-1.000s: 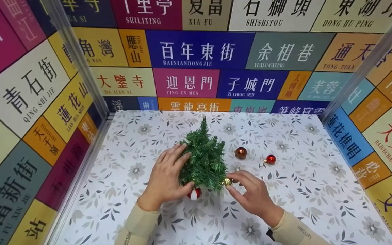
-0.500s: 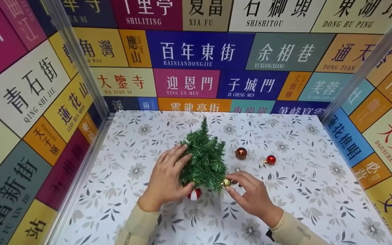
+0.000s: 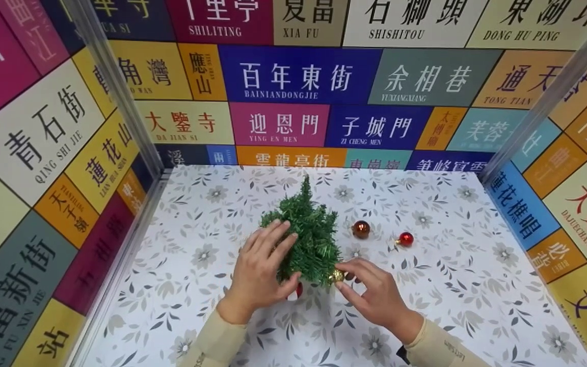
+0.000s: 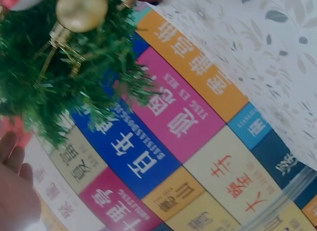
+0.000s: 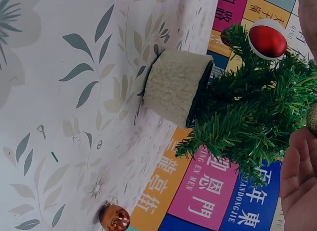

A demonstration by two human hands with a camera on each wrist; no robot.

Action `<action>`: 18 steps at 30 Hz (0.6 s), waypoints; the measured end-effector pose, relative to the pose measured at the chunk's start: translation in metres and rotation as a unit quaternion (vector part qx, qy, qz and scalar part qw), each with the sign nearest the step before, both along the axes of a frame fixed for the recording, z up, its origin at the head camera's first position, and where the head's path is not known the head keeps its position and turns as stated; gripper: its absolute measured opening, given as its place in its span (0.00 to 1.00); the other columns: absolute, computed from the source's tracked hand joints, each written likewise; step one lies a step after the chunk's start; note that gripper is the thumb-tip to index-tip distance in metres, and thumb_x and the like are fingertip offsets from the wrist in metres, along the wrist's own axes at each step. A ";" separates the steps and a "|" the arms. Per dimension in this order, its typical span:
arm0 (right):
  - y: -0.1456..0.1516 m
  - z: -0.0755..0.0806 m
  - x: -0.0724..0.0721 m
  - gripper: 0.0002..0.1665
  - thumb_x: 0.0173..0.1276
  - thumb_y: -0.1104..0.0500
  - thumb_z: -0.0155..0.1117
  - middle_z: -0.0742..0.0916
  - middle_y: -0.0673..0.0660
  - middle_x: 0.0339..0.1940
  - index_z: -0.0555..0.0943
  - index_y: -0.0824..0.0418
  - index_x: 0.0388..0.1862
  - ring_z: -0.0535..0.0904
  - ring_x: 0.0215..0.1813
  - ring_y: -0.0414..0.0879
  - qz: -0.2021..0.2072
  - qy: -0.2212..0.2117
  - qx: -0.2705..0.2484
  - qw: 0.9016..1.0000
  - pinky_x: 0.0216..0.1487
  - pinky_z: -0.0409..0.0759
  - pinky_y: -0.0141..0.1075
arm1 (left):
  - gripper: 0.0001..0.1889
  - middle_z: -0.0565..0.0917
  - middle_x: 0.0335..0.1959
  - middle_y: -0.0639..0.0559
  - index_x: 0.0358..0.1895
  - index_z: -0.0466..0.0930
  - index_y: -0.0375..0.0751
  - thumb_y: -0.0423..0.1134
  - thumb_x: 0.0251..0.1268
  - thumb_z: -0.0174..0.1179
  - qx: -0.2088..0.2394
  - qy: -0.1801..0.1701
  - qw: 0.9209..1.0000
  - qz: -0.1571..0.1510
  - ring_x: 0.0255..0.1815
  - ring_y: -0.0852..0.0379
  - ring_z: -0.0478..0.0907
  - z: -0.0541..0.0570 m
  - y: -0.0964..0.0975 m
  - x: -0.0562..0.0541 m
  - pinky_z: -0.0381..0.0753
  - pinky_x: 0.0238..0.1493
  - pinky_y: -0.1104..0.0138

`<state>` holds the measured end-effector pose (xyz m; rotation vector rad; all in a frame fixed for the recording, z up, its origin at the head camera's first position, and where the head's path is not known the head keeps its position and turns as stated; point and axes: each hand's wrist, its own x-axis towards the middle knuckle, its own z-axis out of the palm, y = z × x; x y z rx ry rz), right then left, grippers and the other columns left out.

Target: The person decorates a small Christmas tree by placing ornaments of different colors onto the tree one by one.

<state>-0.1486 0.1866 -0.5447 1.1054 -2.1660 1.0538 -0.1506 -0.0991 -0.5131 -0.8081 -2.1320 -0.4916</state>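
A small green artificial Christmas tree [image 3: 308, 239] stands in a cream fabric-covered pot [image 5: 176, 87]. My left hand [image 3: 263, 270] rests at the tree's left side, fingers fairly straight over the branches. At the lower right branches, my right hand [image 3: 372, 290] pinches a gold bauble [image 3: 337, 276] between thumb and index finger. A red-and-white bauble [image 5: 267, 38] hangs low on the front, mostly covered by the left thumb in the head view. Another gold bauble [image 4: 81, 10] hangs by a gold cord in the left wrist view.
To the right of the tree, a copper-brown bauble [image 3: 361, 229] and a smaller red bauble [image 3: 405, 239] lie on the leaf-patterned white tabletop [image 3: 451, 285]. Colourful sign-covered panels [image 3: 278, 125] wall in the back and both sides.
My left hand has shifted right over the tree, covering more of the red-and-white bauble. My right hand has moved the gold bauble slightly left and down against the branches.
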 end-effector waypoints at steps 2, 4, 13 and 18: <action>0.000 0.001 0.001 0.26 0.59 0.64 0.75 0.84 0.47 0.51 0.82 0.58 0.58 0.82 0.37 0.41 0.000 0.003 0.000 1.000 0.34 0.80 0.29 | 0.35 0.71 0.70 0.41 0.63 0.78 0.42 0.51 0.47 0.70 -0.007 0.020 1.000 -0.017 0.72 0.42 0.64 0.002 0.008 0.002 0.67 0.66 0.46; -0.001 0.002 0.002 0.25 0.59 0.65 0.74 0.84 0.47 0.50 0.82 0.59 0.58 0.82 0.39 0.41 0.002 0.007 -0.002 1.000 0.33 0.80 0.30 | 0.32 0.72 0.69 0.41 0.59 0.80 0.44 0.50 0.47 0.71 -0.024 0.033 0.999 -0.032 0.72 0.42 0.65 0.003 0.016 0.005 0.69 0.64 0.46; 0.000 0.001 0.006 0.25 0.61 0.65 0.72 0.84 0.46 0.50 0.82 0.57 0.58 0.81 0.37 0.41 0.008 -0.016 -0.004 1.000 0.34 0.79 0.27 | 0.11 0.78 0.64 0.45 0.40 0.89 0.49 0.43 0.52 0.71 -0.043 0.069 0.993 -0.081 0.69 0.47 0.70 -0.001 0.040 0.016 0.72 0.64 0.54; 0.003 -0.002 0.009 0.24 0.62 0.65 0.72 0.85 0.46 0.49 0.82 0.58 0.58 0.81 0.36 0.41 0.012 -0.029 0.001 1.000 0.32 0.79 0.28 | 0.04 0.81 0.60 0.46 0.29 0.88 0.47 0.38 0.59 0.65 -0.034 0.069 0.993 -0.093 0.66 0.48 0.73 -0.002 0.044 0.018 0.74 0.62 0.55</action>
